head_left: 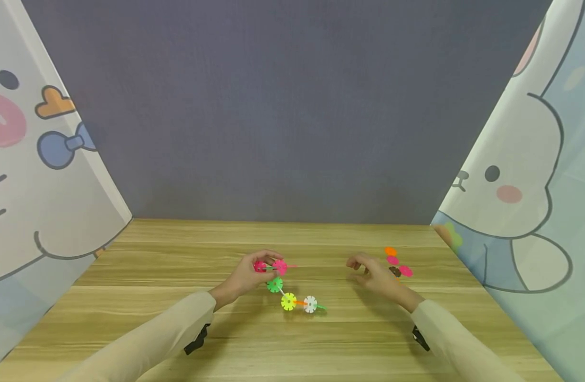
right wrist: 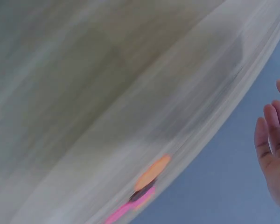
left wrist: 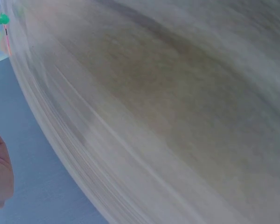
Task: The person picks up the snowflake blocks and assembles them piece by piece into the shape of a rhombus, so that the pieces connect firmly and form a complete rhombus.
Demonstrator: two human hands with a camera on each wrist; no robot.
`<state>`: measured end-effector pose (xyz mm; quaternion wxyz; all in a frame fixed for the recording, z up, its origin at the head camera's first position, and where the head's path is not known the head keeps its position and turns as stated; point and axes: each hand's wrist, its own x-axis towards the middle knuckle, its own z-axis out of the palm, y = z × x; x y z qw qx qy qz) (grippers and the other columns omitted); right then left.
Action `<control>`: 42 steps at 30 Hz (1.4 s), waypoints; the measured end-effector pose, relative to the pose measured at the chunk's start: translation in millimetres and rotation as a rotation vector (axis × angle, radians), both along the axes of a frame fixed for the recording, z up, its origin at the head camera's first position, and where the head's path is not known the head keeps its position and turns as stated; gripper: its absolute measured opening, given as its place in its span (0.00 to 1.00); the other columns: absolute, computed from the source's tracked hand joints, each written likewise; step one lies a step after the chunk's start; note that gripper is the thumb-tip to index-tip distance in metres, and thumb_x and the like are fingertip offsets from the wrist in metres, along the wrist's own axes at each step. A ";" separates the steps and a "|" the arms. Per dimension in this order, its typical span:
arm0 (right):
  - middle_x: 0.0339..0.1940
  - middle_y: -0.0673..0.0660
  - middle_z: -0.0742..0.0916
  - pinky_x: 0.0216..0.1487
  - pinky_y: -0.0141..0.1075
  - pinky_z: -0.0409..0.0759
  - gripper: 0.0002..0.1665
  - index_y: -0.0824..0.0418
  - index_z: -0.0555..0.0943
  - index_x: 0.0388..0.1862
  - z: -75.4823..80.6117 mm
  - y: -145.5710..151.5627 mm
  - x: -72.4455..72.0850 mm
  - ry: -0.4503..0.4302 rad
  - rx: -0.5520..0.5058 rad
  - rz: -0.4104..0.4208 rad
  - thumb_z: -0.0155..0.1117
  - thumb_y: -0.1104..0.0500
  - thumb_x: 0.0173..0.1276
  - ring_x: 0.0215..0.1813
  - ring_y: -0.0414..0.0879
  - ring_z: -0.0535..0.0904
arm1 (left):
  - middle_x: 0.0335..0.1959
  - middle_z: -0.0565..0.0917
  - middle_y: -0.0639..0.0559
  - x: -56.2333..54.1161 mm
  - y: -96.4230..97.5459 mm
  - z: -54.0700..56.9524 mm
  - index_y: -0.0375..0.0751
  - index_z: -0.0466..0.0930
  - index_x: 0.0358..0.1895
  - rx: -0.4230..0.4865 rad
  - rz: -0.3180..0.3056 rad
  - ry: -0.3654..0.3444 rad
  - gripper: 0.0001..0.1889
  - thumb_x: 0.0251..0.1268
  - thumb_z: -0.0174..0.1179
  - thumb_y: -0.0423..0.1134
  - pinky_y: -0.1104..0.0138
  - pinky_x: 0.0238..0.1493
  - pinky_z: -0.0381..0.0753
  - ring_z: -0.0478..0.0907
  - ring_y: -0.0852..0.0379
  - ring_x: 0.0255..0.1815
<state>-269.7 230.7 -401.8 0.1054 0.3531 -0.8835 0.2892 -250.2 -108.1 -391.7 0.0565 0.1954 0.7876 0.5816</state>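
Observation:
My left hand [head_left: 248, 275] pinches a chain of interlocking snowflake discs near its pink end. Along the chain come a pink disc [head_left: 280, 267], a green disc [head_left: 274, 285], a yellow disc [head_left: 289, 302] and a white disc [head_left: 310, 304], with edge-on discs linking them. Part of the red-pink disc [head_left: 260, 266] hides behind the fingers. To the right, my right hand [head_left: 375, 275] hovers over the table with loosely bent fingers and no disc visible in it. In the right wrist view, its fingers [right wrist: 270, 128] look relaxed and slightly spread.
Loose snowflake discs lie just beyond the right hand: an orange disc [head_left: 390, 251], a pink disc [head_left: 405, 271] and a dark brown disc [head_left: 395, 271] among them. The wooden table [head_left: 177, 239] meets a grey panel [head_left: 282, 132] behind; cartoon-printed panels flank both sides.

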 end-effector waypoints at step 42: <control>0.35 0.54 0.83 0.37 0.37 0.78 0.17 0.64 0.79 0.37 -8.2 90.4 -5.8 -0.052 0.194 -0.136 0.66 0.75 0.46 0.35 0.45 0.77 | 0.42 0.78 0.43 0.5 -3.9 1.4 0.42 0.75 0.51 -0.016 0.032 0.008 0.18 0.55 0.63 0.36 0.73 0.18 0.69 0.66 0.64 0.21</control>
